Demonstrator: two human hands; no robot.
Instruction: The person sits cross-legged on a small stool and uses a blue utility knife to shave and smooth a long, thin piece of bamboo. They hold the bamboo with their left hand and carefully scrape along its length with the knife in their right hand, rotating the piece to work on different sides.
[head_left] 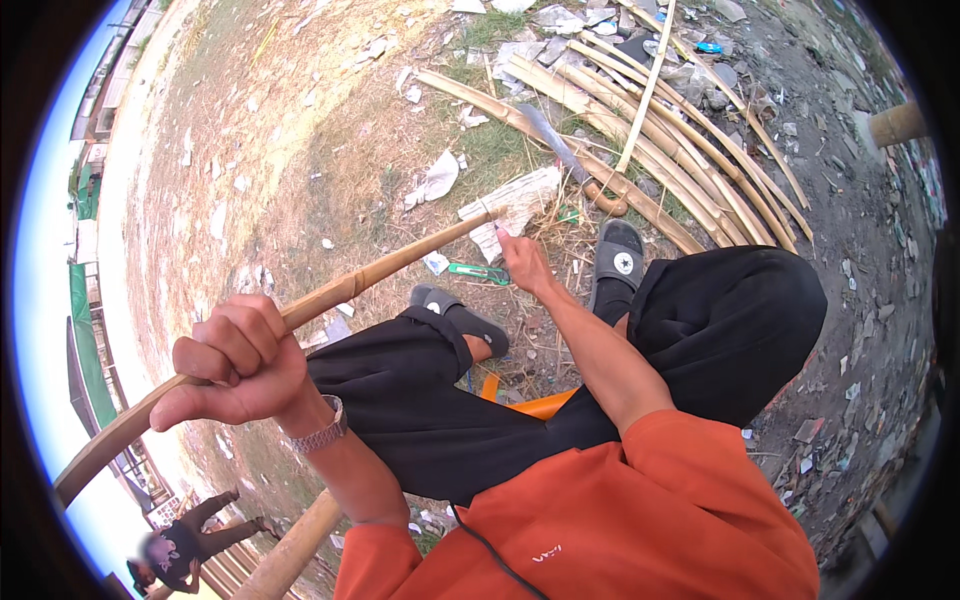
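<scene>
My left hand [245,360] is wrapped round a long bamboo strip [385,262], which slants from the lower left up to the middle. The strip's far end rests over a pale, weathered block [535,192] on the ground. Close to that end is my right hand [527,263], its fingers pinched together. A small dark tip shows at those fingers, but what they hold is too small to make out. Beside the right hand lies a green utility knife [478,272]. A machete [553,140] with a curved wooden handle [605,197] lies just beyond the block.
Several split bamboo strips [660,135] lie in a pile at the far right. My sandalled feet [618,252] flank the work spot. An orange bar [545,404] shows under my legs. A bamboo pole [295,545] is at the lower left, near another person [195,540]. Litter covers the ground.
</scene>
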